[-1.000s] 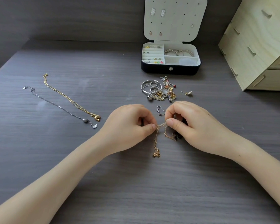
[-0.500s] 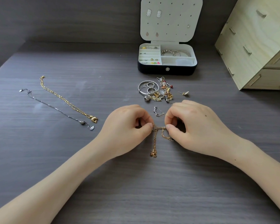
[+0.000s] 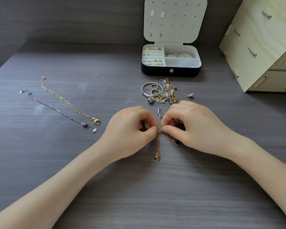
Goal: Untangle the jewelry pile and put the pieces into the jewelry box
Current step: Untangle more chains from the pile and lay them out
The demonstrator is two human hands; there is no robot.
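Note:
My left hand and my right hand meet at the table's middle, each pinching the same knot of a rose-gold chain. Its loose ends hang down onto the table between my wrists. Behind my fingers lies the tangled jewelry pile of silver rings, a bangle and gold pieces. The open jewelry box, black outside and white inside, stands beyond the pile with bracelets and small earrings in its compartments. A gold chain and a thin silver chain lie straightened out at the left.
A pale wooden drawer unit stands at the back right. A small gold stud lies right of the pile, and a small silver piece sits just behind my fingertips. The dark wood-grain table runs to a dark back wall.
My two hands have drawn closer together on the knot, so the chain span between them has shortened. The view has shifted slightly.

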